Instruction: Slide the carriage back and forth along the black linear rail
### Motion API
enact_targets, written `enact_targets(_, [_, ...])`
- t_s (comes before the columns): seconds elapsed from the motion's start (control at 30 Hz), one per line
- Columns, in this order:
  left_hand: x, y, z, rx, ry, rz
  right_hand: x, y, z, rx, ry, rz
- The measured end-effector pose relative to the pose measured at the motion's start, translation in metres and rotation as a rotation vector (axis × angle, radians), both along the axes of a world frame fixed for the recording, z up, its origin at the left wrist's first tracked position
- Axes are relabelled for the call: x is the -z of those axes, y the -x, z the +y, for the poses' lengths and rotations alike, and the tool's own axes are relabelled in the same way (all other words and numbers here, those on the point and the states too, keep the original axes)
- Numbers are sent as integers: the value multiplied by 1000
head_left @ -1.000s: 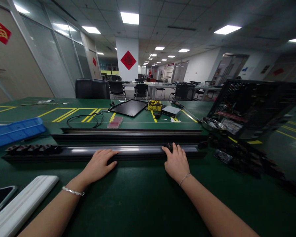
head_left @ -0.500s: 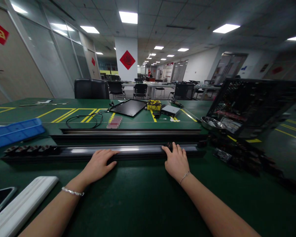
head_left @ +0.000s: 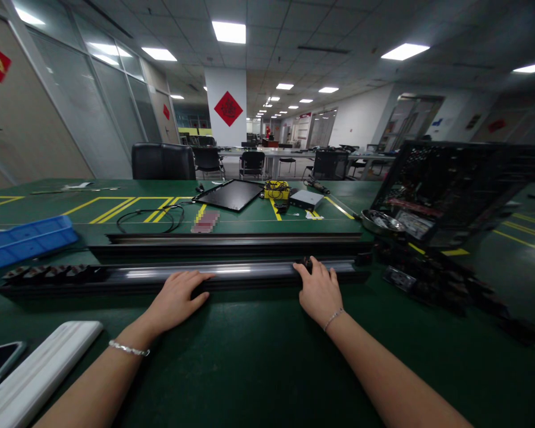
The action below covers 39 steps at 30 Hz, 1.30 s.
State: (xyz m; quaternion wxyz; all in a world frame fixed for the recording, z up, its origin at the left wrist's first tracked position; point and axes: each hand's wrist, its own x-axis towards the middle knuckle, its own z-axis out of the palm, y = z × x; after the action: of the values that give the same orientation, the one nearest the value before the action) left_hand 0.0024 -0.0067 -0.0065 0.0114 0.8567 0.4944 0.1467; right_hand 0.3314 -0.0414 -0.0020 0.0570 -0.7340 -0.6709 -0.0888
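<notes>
A long black channel rail [head_left: 258, 268] with a shiny inner strip lies across the green table before me. My left hand [head_left: 176, 297] grips its near edge, fingers over the top and thumb on the front side. Toward the rail's right end, my right hand [head_left: 320, 290] is closed on a small black part [head_left: 305, 263] sitting in the channel; the fingers partly hide it. Several small black blocks [head_left: 53, 272] with metallic tops stand in a row at the rail's left end. Behind it lies a second black rail [head_left: 232, 245], parallel and untouched.
At left are a blue bin [head_left: 27, 241], a white bar-shaped object [head_left: 44, 368] and a phone [head_left: 0, 362]. To the right sit a metal bowl [head_left: 381, 223], a dark open computer case [head_left: 455, 190] and piled black parts [head_left: 450, 282]. A black panel [head_left: 232, 195] lies farther back.
The view has shifted slightly, so the surroundings sit a little farther left. Both hands keep nearly the same places on the rail and the small black part.
</notes>
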Motion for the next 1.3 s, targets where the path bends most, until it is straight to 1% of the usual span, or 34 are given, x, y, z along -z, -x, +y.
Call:
enact_targets(0.13, [0,0,0,-2,-9,4,0,1,0,23,9,-7])
enact_targets(0.27, [-1,-1,-1,-2,-8,5,0,0,1,14,18,-11])
enact_targets(0.47, [-3,-2,-1,-5,0,8,1,-1,1,8,-9,-36])
enact_targets(0.8, [-4,-2,-2,-8,3,4,-6,-1,0,14,17,-27])
enact_targets(1.07, [-4,-2,-1,-9,7,0,-3,-4,1,27,25,-18])
enact_targets(1.3, [-3,-1,-1,-2,6,-1,-4,-5,1,27,9,-32])
